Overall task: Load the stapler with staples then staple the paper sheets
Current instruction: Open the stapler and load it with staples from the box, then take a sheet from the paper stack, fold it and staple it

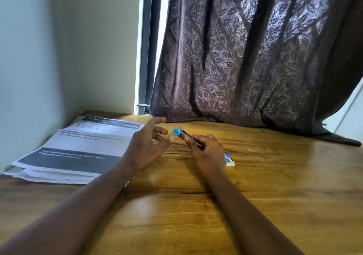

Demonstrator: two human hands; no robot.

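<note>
Two bare forearms reach forward over the glossy wooden table (pixel 275 176), meeting above its middle. The right hand (pixel 207 149) curls its fingers and thumb round the rear of a small black-metal stapler with a blue plastic tip (pixel 181 133), holding it off the table with the blue end pointing away and to the left. The left hand (pixel 145 146) hangs just beside that tip, fingers spread and loosely bent, gripping nothing that can be made out. Whether staples are already in the stapler cannot be told – its channel is too small to read. A little white-and-blue cardboard staple box (pixel 229 159) lies on the table just right of the right hand. The stack of printed paper sheets (pixel 78 146) rests to the left, apparently unstapled – so loading seems to be the step in hand, and stapling is left.
</note>
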